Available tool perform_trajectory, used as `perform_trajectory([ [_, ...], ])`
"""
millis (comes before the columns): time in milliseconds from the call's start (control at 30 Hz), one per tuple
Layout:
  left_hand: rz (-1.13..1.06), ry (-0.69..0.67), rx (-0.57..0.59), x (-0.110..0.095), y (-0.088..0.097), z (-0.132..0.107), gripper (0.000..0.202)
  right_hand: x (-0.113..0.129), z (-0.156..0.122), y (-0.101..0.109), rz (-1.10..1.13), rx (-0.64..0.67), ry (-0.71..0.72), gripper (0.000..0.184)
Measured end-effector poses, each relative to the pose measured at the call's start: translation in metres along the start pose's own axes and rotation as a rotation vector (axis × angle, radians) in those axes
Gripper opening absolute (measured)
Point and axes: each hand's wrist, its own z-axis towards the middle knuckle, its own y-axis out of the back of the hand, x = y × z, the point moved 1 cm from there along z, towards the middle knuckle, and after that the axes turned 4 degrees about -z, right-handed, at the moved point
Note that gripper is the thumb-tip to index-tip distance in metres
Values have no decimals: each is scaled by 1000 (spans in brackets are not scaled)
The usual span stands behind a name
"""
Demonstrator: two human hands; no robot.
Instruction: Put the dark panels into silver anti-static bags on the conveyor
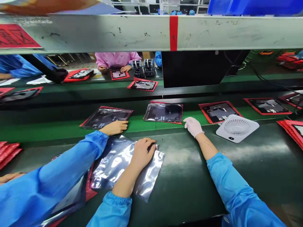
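My left hand (142,152) is bare and lies palm down, open, on a stack of silvery antistatic bags (151,176) on the dark worktop; its fingertips reach the stack's far edge. My right hand (193,126) wears a white glove. It rests open at the edge of the green belt, fingertips next to the near right corner of a bagged red tray (163,112). It holds nothing. Another bagged red tray (105,117) lies further left on the belt, and a co-worker's bare hand (115,127) touches its near edge.
The co-worker's blue sleeve (54,179) crosses from the left over more bags. A white round-grilled fan (237,127) sits right of my gloved hand. Unbagged red trays (219,112) ride the belt to the right, and red trays are stacked at both edges. A grey shelf beam (142,33) hangs overhead, with a person in pink (115,60) beyond.
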Motion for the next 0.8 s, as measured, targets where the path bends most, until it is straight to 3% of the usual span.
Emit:
perform_trajectory([
  [133, 85, -102, 13, -14, 16, -5, 27, 7, 4, -5, -134, 94, 16, 29],
  [233, -23, -243, 270, -21, 32, -9, 31, 8, 5, -5, -162, 106, 19, 29],
  [333, -47, -184, 388, -18, 43, -8, 60, 6, 5, -5, -165, 93, 43, 30],
  [400, -32, -118, 374, -13, 45, -6, 65, 4, 6, -5, -174, 90, 49, 30],
  [800, -135, -71, 195, -1, 24, -5, 34, -2, 6, -4, -270, 89, 96, 40],
])
